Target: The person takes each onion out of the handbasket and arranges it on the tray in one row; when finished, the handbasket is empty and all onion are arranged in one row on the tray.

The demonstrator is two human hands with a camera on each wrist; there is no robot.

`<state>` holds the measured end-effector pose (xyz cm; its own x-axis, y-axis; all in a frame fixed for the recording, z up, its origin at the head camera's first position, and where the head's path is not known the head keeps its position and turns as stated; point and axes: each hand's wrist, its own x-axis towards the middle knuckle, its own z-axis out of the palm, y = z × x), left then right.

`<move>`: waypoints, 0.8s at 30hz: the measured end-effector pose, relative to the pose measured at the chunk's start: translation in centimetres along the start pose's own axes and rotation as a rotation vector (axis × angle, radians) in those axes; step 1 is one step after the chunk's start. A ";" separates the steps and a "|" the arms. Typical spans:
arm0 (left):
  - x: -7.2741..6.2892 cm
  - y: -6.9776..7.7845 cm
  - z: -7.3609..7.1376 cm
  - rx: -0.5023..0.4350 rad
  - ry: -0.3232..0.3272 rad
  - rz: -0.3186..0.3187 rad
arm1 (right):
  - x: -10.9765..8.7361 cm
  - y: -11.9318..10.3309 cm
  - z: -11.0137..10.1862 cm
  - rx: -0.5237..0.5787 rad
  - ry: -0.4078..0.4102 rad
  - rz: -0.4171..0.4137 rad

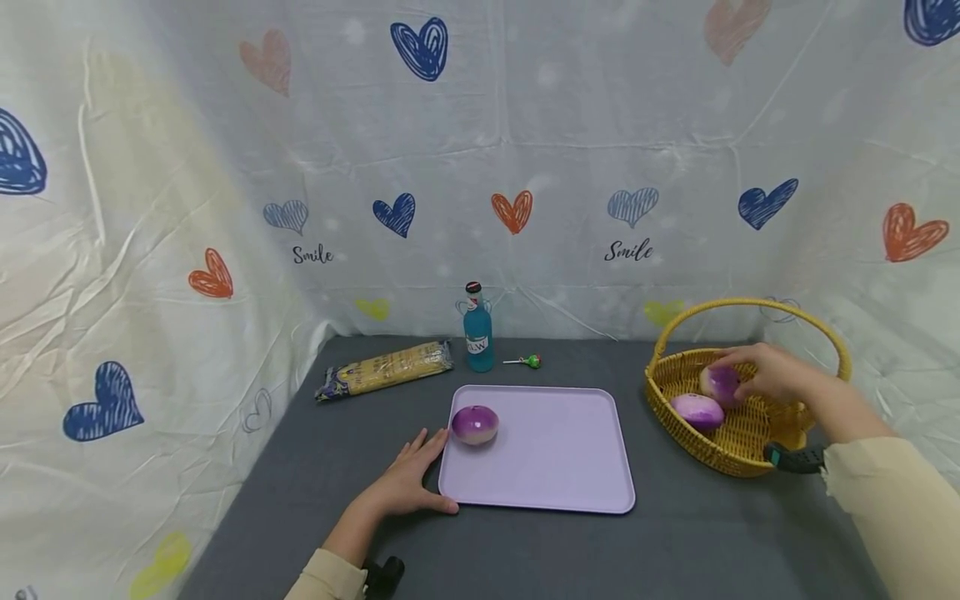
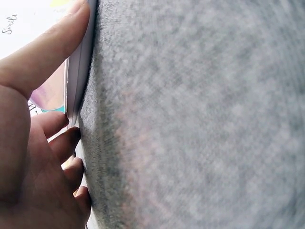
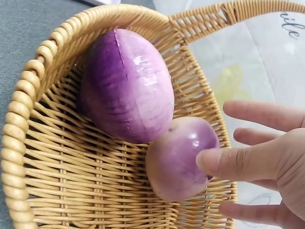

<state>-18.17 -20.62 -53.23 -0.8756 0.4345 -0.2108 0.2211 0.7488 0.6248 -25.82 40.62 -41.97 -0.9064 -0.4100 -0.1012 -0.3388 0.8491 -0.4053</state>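
Head view: seated or standing, cannot tell; working at a grey counter (image 1: 540, 554) with two bare hands, in beige sleeves (image 1: 892, 492); with the right grip (image 1: 768, 372) over the wicker basket (image 1: 738, 460), below its arched handle, right at the smooth vegetable (image 1: 718, 385), purple and cream; nearer the front of the basket, just beside that, see the striped vegetable (image 1: 697, 412); with the left grip (image 1: 411, 479) spread at the left edge of the lilac tray (image 1: 555, 450), thumb by its near left corner; on the tray, toward the far left corner, find the round purple vegetable (image 1: 475, 425); behind the tray, note a yellow packet (image 1: 384, 369) at a slant, a blue bottle (image 1: 477, 337) upright with a dark cap, and a small lollipop (image 1: 533, 362) lying flat; beyond these, see a white cloth backdrop (image 1: 540, 108) printed with hearts and "Smile"; in the right wrist view, with the thumb tip overlapping the smooth vegetable and the fingers apart, fairly straight, not wrapped round anything; cannot tell whether touching; in the left wrist view, with nothing gripped, only thumb and fingertips against the tray's rim, beside blurred grey cloth.
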 end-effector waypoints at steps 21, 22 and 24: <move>0.2 0.0 -0.1 0.001 0.000 0.002 | 1.0 1.7 1.5 0.103 -0.050 0.021; 0.2 0.0 -0.1 0.001 -0.001 0.003 | 1.1 1.8 1.6 0.105 -0.045 0.017; 0.2 0.0 -0.1 0.002 -0.001 0.005 | 1.2 2.1 1.8 0.109 -0.030 0.014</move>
<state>-18.40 -20.60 -53.20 -0.8739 0.4392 -0.2084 0.2266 0.7473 0.6246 -27.17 41.24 -44.61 -0.9024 -0.4096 -0.1341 -0.2954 0.8143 -0.4997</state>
